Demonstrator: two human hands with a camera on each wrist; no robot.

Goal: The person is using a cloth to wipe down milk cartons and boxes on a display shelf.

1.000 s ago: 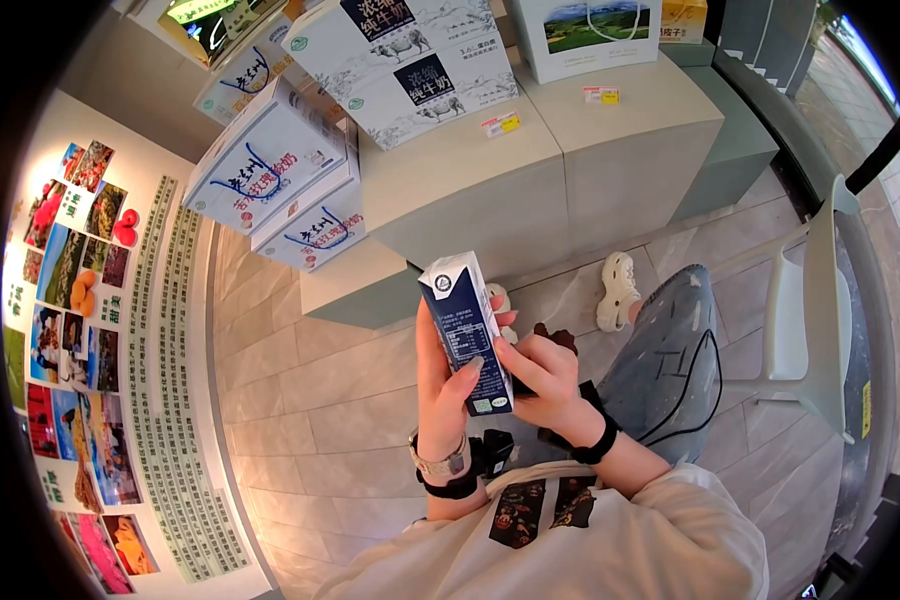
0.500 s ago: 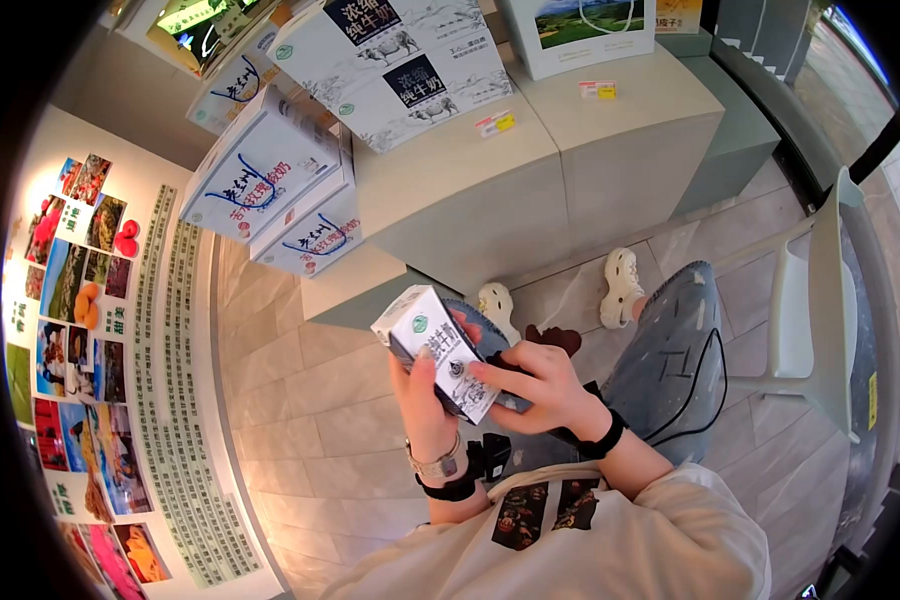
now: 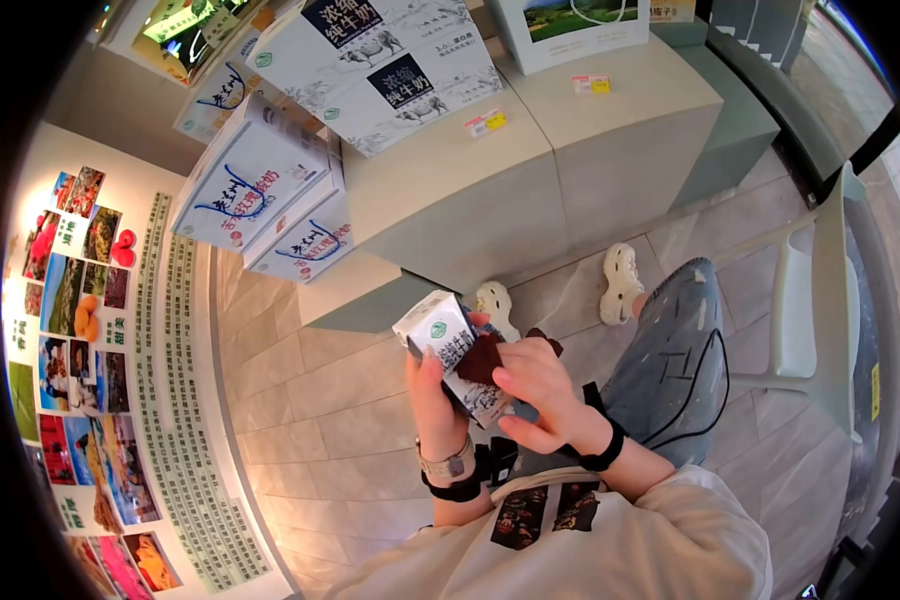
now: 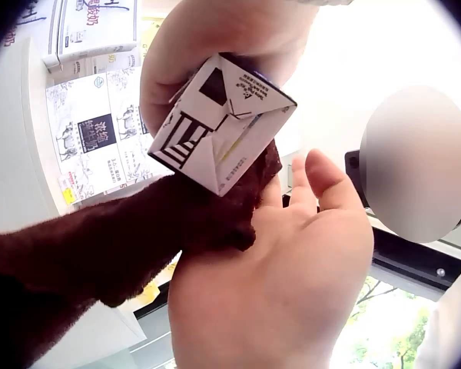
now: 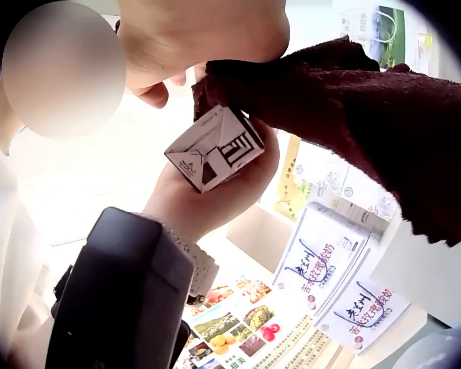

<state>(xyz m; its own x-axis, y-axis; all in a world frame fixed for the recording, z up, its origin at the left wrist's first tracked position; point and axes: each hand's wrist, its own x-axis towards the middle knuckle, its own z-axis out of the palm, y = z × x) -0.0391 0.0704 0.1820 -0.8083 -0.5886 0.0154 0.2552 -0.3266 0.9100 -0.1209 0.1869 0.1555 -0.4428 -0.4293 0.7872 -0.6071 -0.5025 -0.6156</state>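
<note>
My left hand (image 3: 436,408) grips a small milk carton (image 3: 438,328), its white printed face turned up and tilted, the thumb along its near side. A dark brown-red cloth (image 3: 480,360) lies across the middle of that face. With my right hand (image 3: 545,395) I hold the cloth against the carton. In the left wrist view the carton's folded white end (image 4: 223,127) faces the camera, and the cloth (image 4: 138,238) trails away from the right palm (image 4: 269,296). The right wrist view shows the cloth's long loose part (image 5: 369,123) hanging out from the hand.
A grey display counter (image 3: 450,215) stands ahead, bearing a large milk box (image 3: 375,75), a gift bag (image 3: 570,35) and price tags (image 3: 592,84). White yogurt boxes (image 3: 255,180) are stacked at left. A white chair (image 3: 820,300) stands right; a picture panel (image 3: 100,330) is at left.
The carton has turned from its dark blue text side to its white face. The cloth, earlier beyond my right hand, is now up on that face.
</note>
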